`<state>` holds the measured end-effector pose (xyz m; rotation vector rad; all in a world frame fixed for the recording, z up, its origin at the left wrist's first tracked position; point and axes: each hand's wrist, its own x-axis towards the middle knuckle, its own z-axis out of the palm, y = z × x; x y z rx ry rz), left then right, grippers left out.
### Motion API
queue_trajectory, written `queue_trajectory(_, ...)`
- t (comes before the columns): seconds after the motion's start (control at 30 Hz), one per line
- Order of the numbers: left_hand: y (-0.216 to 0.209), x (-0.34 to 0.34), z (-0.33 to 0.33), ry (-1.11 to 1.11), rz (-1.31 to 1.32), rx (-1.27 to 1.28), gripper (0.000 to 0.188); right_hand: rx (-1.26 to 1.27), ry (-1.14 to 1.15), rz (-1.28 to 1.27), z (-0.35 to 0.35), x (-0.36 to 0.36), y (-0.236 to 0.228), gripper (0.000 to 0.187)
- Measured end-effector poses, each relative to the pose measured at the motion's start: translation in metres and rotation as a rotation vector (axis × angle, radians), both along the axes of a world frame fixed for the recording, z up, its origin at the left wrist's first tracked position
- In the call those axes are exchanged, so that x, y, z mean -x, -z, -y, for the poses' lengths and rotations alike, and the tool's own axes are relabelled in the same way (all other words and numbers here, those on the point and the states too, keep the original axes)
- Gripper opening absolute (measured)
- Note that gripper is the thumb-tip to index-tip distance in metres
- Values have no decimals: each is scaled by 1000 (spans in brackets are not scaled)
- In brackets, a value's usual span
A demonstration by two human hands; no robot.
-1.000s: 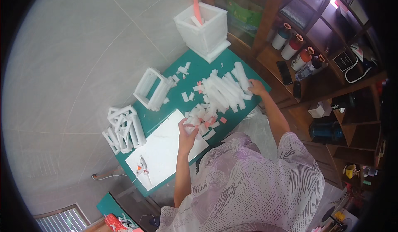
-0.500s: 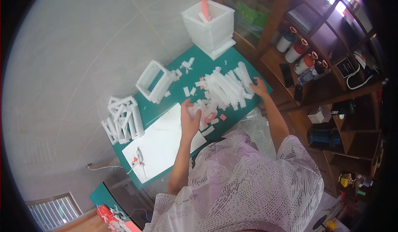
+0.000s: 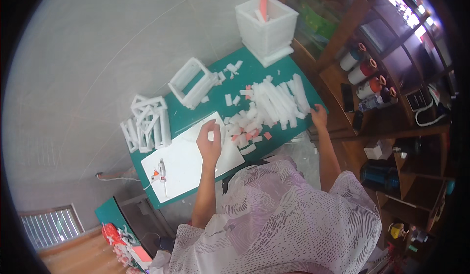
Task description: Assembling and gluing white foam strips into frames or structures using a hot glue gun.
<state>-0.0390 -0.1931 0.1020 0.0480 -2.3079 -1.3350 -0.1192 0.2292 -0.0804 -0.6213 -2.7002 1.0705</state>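
White foam sticks lie just left of the right hand, maybe bunched for easy reach. Curled, the left hand is over a white board, perhaps there to keep the tabletop clean. I can't tell if either hand grips anything.

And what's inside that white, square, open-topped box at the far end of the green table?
A long, flat pink strip rises out of the white box, beside a short white piece. The box's own sides hide its bottom, so whatever lies deeper cannot be seen.
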Motion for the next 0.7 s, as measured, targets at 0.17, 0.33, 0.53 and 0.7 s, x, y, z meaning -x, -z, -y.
queue_trajectory(0.17, 22, -25, 35, -123, 97, 21, 11, 108, -2, -67, -6, -14, 11, 34)
queue_trajectory(0.33, 32, -59, 63, -32, 285, 13, 18, 80, 21, -66, 15, -18, 2, 30)
queue_trajectory(0.53, 44, -84, 109, -94, 335, 47, 19, 164, 0, -225, 47, -26, -5, 28)
queue_trajectory(0.7, 79, -88, 193, -186, 230, 324, 19, 148, 47, -198, 95, -36, -34, 28)
